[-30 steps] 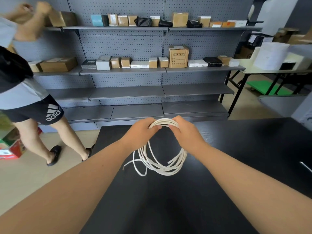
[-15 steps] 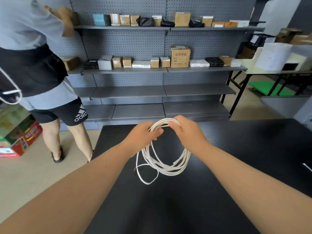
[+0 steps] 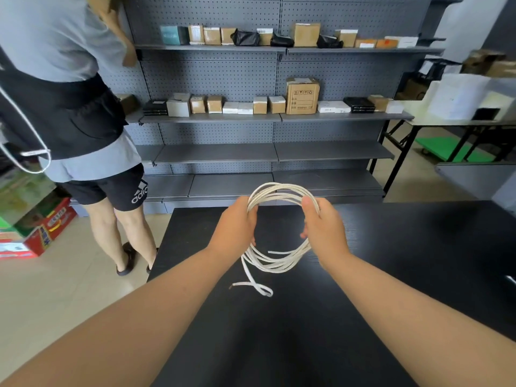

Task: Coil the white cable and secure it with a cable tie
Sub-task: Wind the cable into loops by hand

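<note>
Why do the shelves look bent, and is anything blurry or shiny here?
Head view: the wide lens bows the shelves toward the frame edges; the white cable, left hand and right hand look sharp; boxes at the far right smear; the black table carries a faint sheen.

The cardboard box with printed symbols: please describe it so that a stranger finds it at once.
Find the grey pegboard shelving behind the black table. On its second shelf from the top, near the middle, stands a brown cardboard box. It is taller than every neighbour and has black symbols printed on its front.
</note>
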A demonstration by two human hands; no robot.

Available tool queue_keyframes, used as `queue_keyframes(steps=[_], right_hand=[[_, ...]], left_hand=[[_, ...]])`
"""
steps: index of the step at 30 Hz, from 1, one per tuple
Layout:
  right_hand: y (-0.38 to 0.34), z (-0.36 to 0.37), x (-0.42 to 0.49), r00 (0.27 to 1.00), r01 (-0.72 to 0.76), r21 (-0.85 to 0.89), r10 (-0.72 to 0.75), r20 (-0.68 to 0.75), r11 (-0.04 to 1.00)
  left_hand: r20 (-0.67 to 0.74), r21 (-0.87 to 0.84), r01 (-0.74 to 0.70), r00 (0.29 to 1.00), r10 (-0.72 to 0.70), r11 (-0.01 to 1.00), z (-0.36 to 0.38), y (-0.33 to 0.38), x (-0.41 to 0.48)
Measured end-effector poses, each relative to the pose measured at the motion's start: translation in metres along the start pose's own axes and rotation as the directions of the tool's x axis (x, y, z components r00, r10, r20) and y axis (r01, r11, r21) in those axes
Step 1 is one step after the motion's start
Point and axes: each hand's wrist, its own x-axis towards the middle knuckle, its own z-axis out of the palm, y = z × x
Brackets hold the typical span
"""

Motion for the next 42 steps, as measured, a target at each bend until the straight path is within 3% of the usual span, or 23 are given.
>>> queue_keyframes(steps=[5, 8, 12, 18, 23, 28, 34, 37, 42], right_hand=[[-0.002, -0.010, 0.004, 0.991, -0.012, 0.033, 0.007, 0.132, 0.999], [-0.007, -0.013, 0.009, 0.967, 0.139, -0.106, -0.112, 0.230, 0.985], [-0.007, -0.010, 0.009, 0.892, 0.331, -0.319, -0.184, 0.414, 0.888], [-0.005, -0.009, 0.002, 0.909, 0.266, -0.358, -0.110, 0.401, 0.895], [-0.009, -0.006, 0.000, 0.933, 0.327, -0.398, -0.226, 0.279, 0.857], [-0.008, -0.006, 0.003, 0.967, 0.251, -0.315, -0.226, 0.114, 0.915], [-0.002, -0.007, 0.007, 0.989, 0.078, -0.085, -0.088, -0.118, 0.993], [-0.001, -0.005, 0.004, 0.996, -0.055, 0.054, 0.059, -0.071, 0.997], [-0.001, -0.011, 0.002, 0.991, -0.121, 0.124, 0.114, 0.066, 0.985]], left_hand=[[0.074, 0.259, -0.132, 0.990, 0.117, 0.957, -0.011, 0.010, 0.006], [0.158, 0.349, -0.218, 0.972, 0.172, 0.911, -0.016, 0.017, 0.006], [0.237, 0.410, -0.278, 0.952, 0.193, 0.869, -0.016, 0.024, 0.009], [0.291, 0.400, -0.319, 0.933, 0.211, 0.859, -0.017, 0.020, 0.010], [0.236, 0.084, -0.128, 0.966, 0.105, 0.988, -0.013, 0.010, 0.006], [0.197, -0.109, 0.012, 0.980, 0.010, 0.994, -0.009, 0.006, 0.004], [0.121, 0.041, -0.053, 0.991, 0.048, 0.998, -0.008, 0.006, 0.001], [0.053, 0.161, -0.128, 0.991, 0.121, 0.979, -0.006, 0.008, 0.003], [-0.003, 0.290, -0.171, 0.984, 0.180, 0.941, -0.012, 0.014, 0.010]])
